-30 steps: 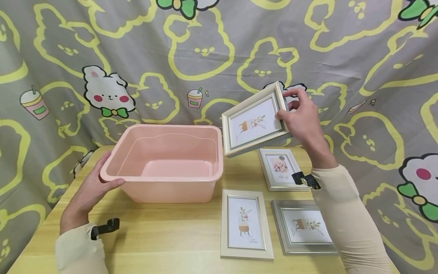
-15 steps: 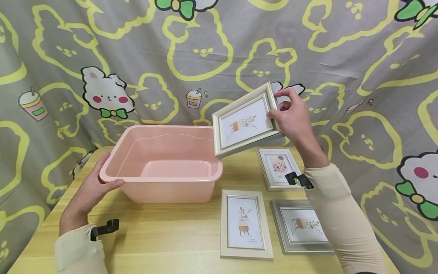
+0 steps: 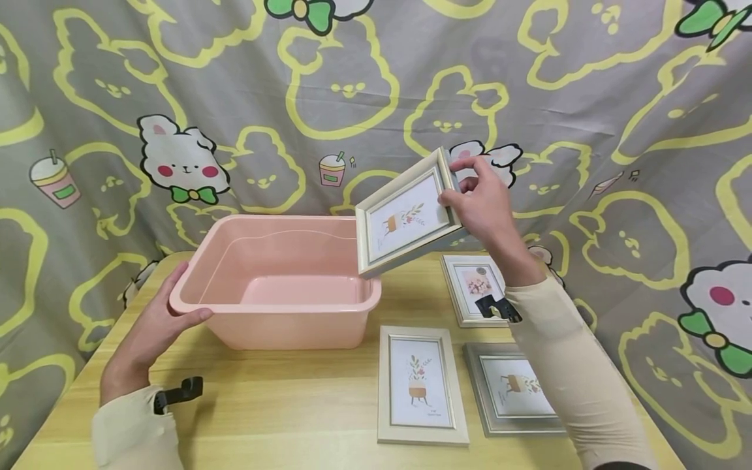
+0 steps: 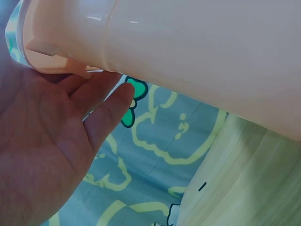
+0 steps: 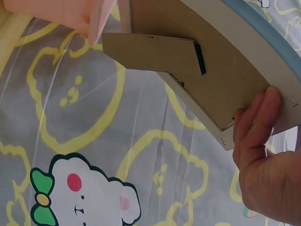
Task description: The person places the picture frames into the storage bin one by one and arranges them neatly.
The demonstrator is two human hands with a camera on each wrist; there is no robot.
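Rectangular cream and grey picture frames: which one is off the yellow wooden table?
The cream frame held tilted in the right hand; the other three frames lie on the table.

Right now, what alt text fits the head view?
A person's right fingers hold a tilted, cream rectangular picture frame by the right end of a pink plastic tub, whose left rim the left fingers grip. Three more picture frames, cream, grey and white, lie on a pale wooden table.

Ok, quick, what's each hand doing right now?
Left hand: holding the pink tub by its rim.
Right hand: holding a picture frame by one edge.
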